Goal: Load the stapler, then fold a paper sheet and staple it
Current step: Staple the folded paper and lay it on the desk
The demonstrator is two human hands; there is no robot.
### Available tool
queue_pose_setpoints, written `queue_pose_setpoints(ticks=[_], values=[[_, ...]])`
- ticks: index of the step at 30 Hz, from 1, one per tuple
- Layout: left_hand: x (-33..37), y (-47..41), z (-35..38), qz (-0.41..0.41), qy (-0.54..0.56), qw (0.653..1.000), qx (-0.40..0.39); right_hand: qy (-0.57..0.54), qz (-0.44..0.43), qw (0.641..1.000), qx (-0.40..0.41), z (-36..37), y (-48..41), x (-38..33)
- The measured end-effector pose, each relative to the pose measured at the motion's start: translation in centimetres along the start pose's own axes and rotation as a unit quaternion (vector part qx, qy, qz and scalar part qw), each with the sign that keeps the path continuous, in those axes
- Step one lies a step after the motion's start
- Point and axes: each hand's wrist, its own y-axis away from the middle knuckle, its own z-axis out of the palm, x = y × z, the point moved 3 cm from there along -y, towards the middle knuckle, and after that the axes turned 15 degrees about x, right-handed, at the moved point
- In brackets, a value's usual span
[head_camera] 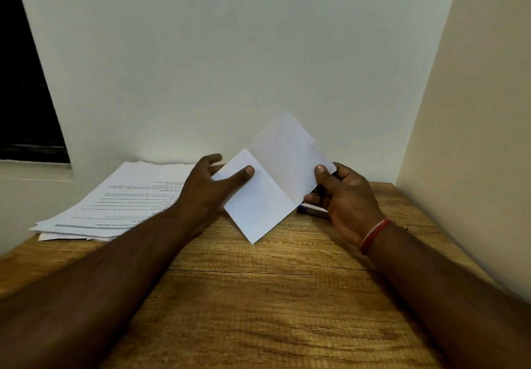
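A white paper sheet (273,173) is held above the wooden table (258,297), bent along a crease into two panels that stand up like a shallow V. My left hand (209,193) grips its left panel, thumb on the front and fingers behind. My right hand (344,196) pinches the right panel's edge between thumb and fingers. Under my right hand lies a small object with a blue end (309,210), probably the stapler; most of it is hidden by the paper and my hand.
A stack of printed sheets (120,202) lies at the table's back left, against the wall. A dark window (26,81) sits in the left wall. Walls close in behind and on the right. A red band circles my right wrist (373,236).
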Motion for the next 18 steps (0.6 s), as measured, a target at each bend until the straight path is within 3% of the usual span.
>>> queue_pose_setpoints(ticks=[2, 4, 11, 18], values=[[-0.4, 0.1, 0.5, -0.083, 0.129, 0.987, -0.046, -0.02, 0.007, 0.999, 0.04, -0.4, -0.5, -0.1], [-0.4, 0.3, 0.9, -0.099, 0.176, 0.976, -0.085, -0.032, 0.021, 0.998, 0.058, -0.7, -0.8, -0.1], [-0.9, 1.1, 1.6, -0.099, 0.151, 0.976, -0.119, -0.025, 0.053, 0.997, 0.042, -0.3, -0.6, 0.3], [-0.6, 0.8, 1.1, -0.051, 0.124, 0.989, -0.065, 0.03, 0.033, 0.996, 0.076, -0.9, -0.9, -0.1]])
